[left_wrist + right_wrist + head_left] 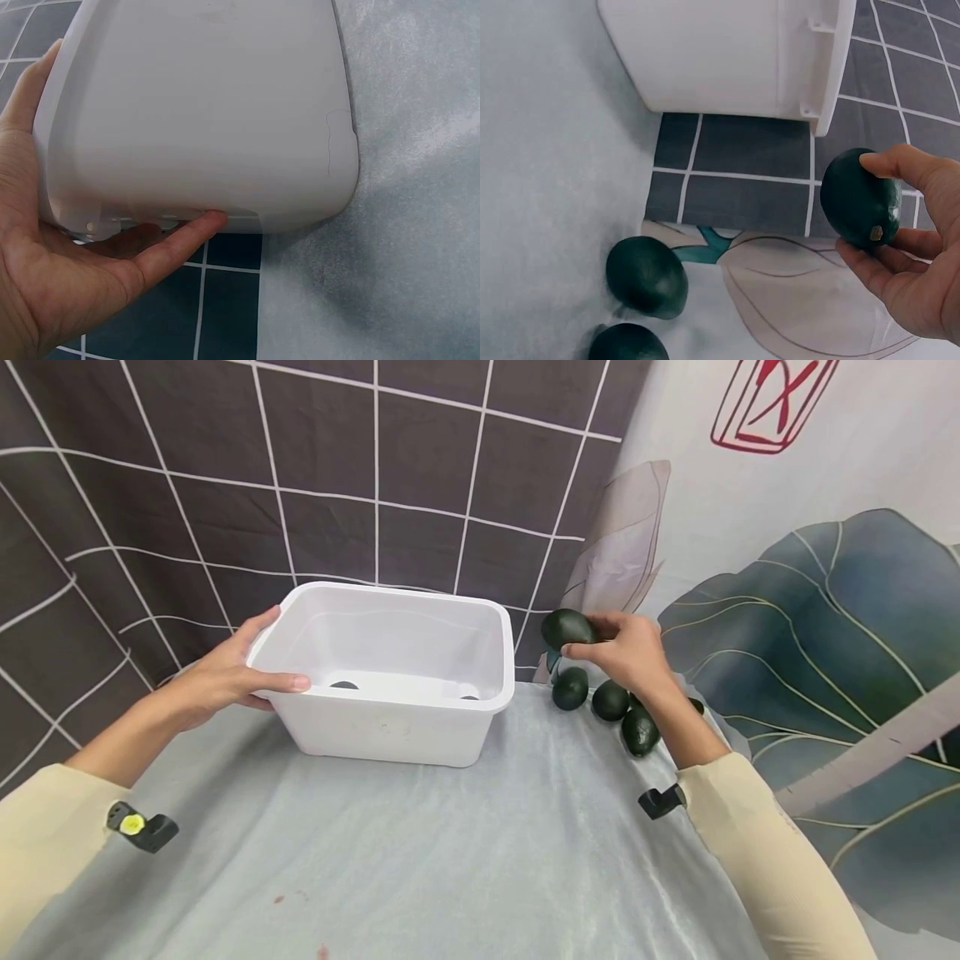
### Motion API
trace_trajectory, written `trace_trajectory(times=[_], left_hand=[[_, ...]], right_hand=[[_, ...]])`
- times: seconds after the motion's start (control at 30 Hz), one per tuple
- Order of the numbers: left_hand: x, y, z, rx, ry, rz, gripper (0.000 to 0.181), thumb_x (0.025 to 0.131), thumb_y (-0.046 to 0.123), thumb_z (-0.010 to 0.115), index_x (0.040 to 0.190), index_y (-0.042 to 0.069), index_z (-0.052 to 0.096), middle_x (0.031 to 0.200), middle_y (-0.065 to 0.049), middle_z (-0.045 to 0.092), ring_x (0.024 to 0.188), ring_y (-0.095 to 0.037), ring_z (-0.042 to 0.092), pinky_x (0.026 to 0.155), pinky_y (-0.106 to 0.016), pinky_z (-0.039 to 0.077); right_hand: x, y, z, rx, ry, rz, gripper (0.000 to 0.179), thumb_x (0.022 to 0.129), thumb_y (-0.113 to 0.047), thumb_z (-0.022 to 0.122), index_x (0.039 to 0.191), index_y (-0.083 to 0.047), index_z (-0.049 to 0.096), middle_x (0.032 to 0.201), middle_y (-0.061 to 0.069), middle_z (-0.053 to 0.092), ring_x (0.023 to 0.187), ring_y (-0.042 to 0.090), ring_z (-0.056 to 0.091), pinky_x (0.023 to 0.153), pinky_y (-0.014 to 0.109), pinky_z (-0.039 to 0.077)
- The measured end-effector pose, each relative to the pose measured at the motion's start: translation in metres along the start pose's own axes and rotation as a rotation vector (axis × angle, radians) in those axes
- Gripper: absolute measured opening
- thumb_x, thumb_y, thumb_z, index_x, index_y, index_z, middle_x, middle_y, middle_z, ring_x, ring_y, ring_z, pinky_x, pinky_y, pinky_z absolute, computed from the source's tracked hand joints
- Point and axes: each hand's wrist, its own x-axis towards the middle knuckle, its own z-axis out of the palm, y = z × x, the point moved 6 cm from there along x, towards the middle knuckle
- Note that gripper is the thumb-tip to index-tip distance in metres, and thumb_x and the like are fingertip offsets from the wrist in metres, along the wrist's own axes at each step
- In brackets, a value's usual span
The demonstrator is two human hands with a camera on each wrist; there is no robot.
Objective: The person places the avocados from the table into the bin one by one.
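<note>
A white plastic bin (390,727) stands on the cloth-covered table, its mouth facing up. My left hand (225,672) grips its left end, thumb at the front side of the rim and fingers around the end wall; the left wrist view has fingers under the rim. Inside, two dark rounded patches show low down; what they are I cannot tell. My right hand (626,647) holds a dark green avocado (567,629) between thumb and fingers, raised to the right of the bin. Below that hand lie several more avocados (570,688), one partly hidden behind the forearm.
Grey cloth (450,860) covers the table, with a few small reddish stains near the front. Behind the bin hangs a dark sheet with white grid lines (420,452). A pale leaf-patterned sheet (825,635) is on the right.
</note>
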Motion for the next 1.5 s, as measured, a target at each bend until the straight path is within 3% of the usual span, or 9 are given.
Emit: trace_trajectory(times=[0.13,0.27,0.77,1.2,1.5], left_hand=[[0.000,-0.001,0.000,-0.002,-0.002,0.000,0.129,0.100,0.027,0.084,0.182,0.025,-0.016,0.184,-0.032,0.012,0.155,-0.050,0.039,0.103,-0.070,0.061],[0.000,-0.002,0.000,-0.002,-0.002,-0.001,0.129,0.100,0.028,0.083,0.182,0.025,-0.016,0.184,-0.032,0.012,0.156,-0.051,0.039,0.104,-0.072,0.060],[0.000,-0.001,-0.001,-0.002,-0.002,-0.006,0.128,0.100,0.027,0.082,0.182,0.027,-0.016,0.185,-0.032,0.011,0.156,-0.050,0.038,0.106,-0.074,0.058],[0.001,-0.001,0.000,-0.012,-0.004,0.001,0.129,0.100,0.029,0.085,0.182,0.027,-0.015,0.185,-0.030,0.013,0.157,-0.050,0.038,0.104,-0.073,0.060],[0.000,0.000,0.000,-0.021,-0.009,0.003,0.129,0.100,0.028,0.084,0.182,0.027,-0.015,0.185,-0.029,0.013,0.156,-0.048,0.040,0.100,-0.065,0.062]], right_hand=[[0.001,-0.008,0.002,0.013,0.008,-0.021,0.064,0.088,-0.036,0.094,0.144,-0.009,0.077,0.132,0.017,0.083,0.117,0.030,0.079,0.093,0.029,0.054],[0.002,-0.015,0.004,0.026,0.016,-0.037,0.063,0.087,-0.036,0.095,0.142,-0.009,0.078,0.131,0.017,0.084,0.116,0.030,0.079,0.087,0.021,0.052],[0.007,-0.030,0.012,0.071,0.003,-0.046,0.067,0.088,-0.035,0.095,0.147,-0.008,0.075,0.137,0.016,0.082,0.126,0.032,0.079,0.097,0.029,0.052],[0.016,-0.045,0.017,0.048,0.006,-0.062,0.067,0.087,-0.035,0.094,0.146,-0.009,0.076,0.134,0.018,0.082,0.121,0.032,0.079,0.092,0.032,0.054],[0.025,-0.055,0.025,0.061,0.006,-0.073,0.066,0.086,-0.033,0.093,0.145,-0.011,0.076,0.131,0.014,0.084,0.118,0.028,0.079,0.093,0.033,0.053]])
